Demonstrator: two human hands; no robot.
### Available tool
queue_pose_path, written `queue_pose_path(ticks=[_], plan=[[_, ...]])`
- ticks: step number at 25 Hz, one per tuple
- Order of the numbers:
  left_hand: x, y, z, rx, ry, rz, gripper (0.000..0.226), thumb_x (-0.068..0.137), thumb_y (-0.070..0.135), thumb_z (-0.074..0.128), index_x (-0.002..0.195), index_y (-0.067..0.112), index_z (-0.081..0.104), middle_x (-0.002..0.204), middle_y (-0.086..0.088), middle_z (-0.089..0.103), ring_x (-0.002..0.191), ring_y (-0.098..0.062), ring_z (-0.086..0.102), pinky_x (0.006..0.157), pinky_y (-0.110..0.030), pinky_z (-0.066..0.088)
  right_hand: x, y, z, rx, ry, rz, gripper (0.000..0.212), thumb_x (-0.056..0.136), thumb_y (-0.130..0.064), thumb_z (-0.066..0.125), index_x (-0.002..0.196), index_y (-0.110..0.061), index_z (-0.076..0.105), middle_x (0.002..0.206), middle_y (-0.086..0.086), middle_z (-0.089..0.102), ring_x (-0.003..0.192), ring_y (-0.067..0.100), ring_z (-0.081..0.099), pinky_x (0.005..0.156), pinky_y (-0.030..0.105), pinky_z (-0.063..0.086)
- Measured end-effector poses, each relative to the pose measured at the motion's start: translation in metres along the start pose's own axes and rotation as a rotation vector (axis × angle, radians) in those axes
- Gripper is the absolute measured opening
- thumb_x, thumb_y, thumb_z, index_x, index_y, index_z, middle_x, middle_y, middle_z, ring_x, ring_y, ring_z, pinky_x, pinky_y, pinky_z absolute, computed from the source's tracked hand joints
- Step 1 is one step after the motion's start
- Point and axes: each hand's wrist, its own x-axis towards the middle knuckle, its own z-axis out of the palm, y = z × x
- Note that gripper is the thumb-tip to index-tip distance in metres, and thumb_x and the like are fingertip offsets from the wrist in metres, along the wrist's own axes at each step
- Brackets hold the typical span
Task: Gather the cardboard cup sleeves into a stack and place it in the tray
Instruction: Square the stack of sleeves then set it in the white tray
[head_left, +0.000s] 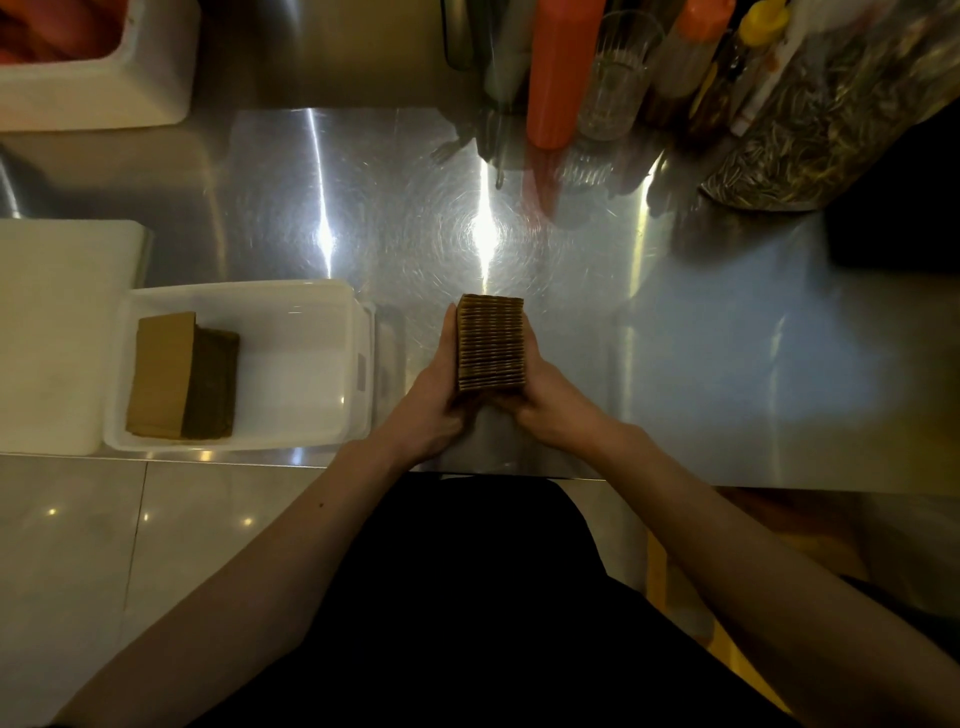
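A thick stack of brown cardboard cup sleeves (490, 343) stands on edge near the front of the steel counter, its ribbed edges facing up. My left hand (435, 401) presses its left side and my right hand (546, 401) presses its right side, so both hands grip the stack between them. To the left sits a white plastic tray (306, 301). Inside it, against the left wall, lies another pile of cup sleeves (182, 376), leaning flat.
A white board (57, 312) lies left of the tray. A white tub (104, 93) stands at the back left. Orange squeeze bottles (558, 73), a glass (618, 78) and a seed-filled jar (841, 119) crowd the back right. The counter's front edge (727, 480) runs just below my hands.
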Motion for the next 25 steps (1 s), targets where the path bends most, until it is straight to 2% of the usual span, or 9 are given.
queue_pose_path(ticks=[2,5,7,10,13,16,18,22,25], plan=[[-0.001,-0.002,0.0021,0.01,0.021,-0.008,0.093,0.092,0.003,0.058,0.152,0.01,-0.012,0.155,0.002,0.024,0.132,0.003,0.032,0.106,-0.005,0.023,-0.0009,0.0003,0.0022,0.01,0.031,0.006,0.087,0.09,-0.012,0.062,0.15,-0.021,-0.001,0.144,0.004,0.042,0.125,0.019,0.048,0.104,0.03,0.037],[-0.0019,-0.0044,0.004,0.027,0.035,-0.036,0.091,0.093,0.005,0.057,0.153,0.013,-0.012,0.148,0.007,0.029,0.128,0.001,0.035,0.103,-0.006,0.026,-0.0037,0.0011,0.0047,0.009,0.051,0.0,0.082,0.09,-0.009,0.061,0.149,-0.022,0.005,0.138,0.0,0.044,0.123,0.018,0.049,0.101,0.026,0.037],[-0.001,-0.0036,0.0062,0.035,0.048,-0.026,0.091,0.093,0.004,0.056,0.153,0.012,-0.012,0.151,0.005,0.029,0.13,-0.001,0.036,0.106,-0.007,0.025,-0.0029,0.0011,0.004,0.005,0.049,-0.006,0.082,0.091,-0.009,0.06,0.149,-0.021,0.005,0.138,-0.002,0.042,0.124,0.017,0.048,0.101,0.025,0.036],[0.0005,-0.0051,0.008,0.02,0.081,-0.02,0.091,0.092,0.003,0.058,0.153,0.007,-0.008,0.154,-0.003,0.032,0.132,-0.01,0.041,0.111,-0.019,0.029,0.0004,0.0011,-0.001,-0.019,0.004,0.017,0.088,0.091,-0.01,0.06,0.151,-0.02,-0.004,0.147,0.006,0.039,0.128,0.02,0.046,0.107,0.031,0.035],[0.0039,-0.0044,0.0067,0.021,0.098,-0.002,0.091,0.091,0.003,0.059,0.153,0.005,-0.007,0.147,0.001,0.036,0.128,-0.009,0.043,0.106,-0.011,0.029,0.0038,0.0026,-0.0044,-0.049,-0.006,0.002,0.089,0.091,-0.009,0.06,0.151,-0.02,-0.006,0.147,0.007,0.039,0.128,0.019,0.045,0.105,0.026,0.033],[0.0058,-0.0037,0.0042,0.01,0.103,0.001,0.092,0.09,0.001,0.061,0.152,0.005,-0.006,0.144,-0.003,0.043,0.124,-0.009,0.049,0.106,-0.017,0.035,0.0051,0.0019,-0.0043,-0.038,-0.002,-0.006,0.089,0.091,-0.01,0.06,0.151,-0.02,-0.005,0.148,0.007,0.038,0.129,0.017,0.044,0.106,0.027,0.033],[0.0063,-0.0034,0.0042,0.021,0.107,0.003,0.092,0.089,0.0,0.061,0.152,0.005,-0.007,0.146,-0.004,0.041,0.124,-0.008,0.048,0.108,-0.02,0.035,0.0046,0.0025,-0.0029,-0.029,0.013,-0.027,0.087,0.091,-0.012,0.061,0.151,-0.019,-0.003,0.149,0.006,0.036,0.13,0.016,0.042,0.107,0.027,0.032],[0.0043,-0.0067,0.0059,0.059,0.089,-0.001,0.093,0.09,-0.001,0.06,0.151,0.002,-0.01,0.149,0.0,0.032,0.126,-0.003,0.041,0.105,-0.008,0.029,0.0024,0.0031,-0.0004,-0.009,0.021,-0.061,0.086,0.091,-0.015,0.061,0.151,-0.015,-0.001,0.155,0.005,0.024,0.138,0.018,0.032,0.114,0.031,0.026],[0.0041,-0.0059,0.0074,0.04,0.101,-0.013,0.094,0.09,0.0,0.059,0.151,0.003,-0.013,0.152,-0.004,0.031,0.131,-0.01,0.042,0.11,-0.018,0.029,0.004,0.0037,-0.001,-0.012,0.028,-0.07,0.086,0.091,-0.015,0.061,0.151,-0.015,0.0,0.157,0.005,0.018,0.142,0.016,0.025,0.116,0.033,0.023]])
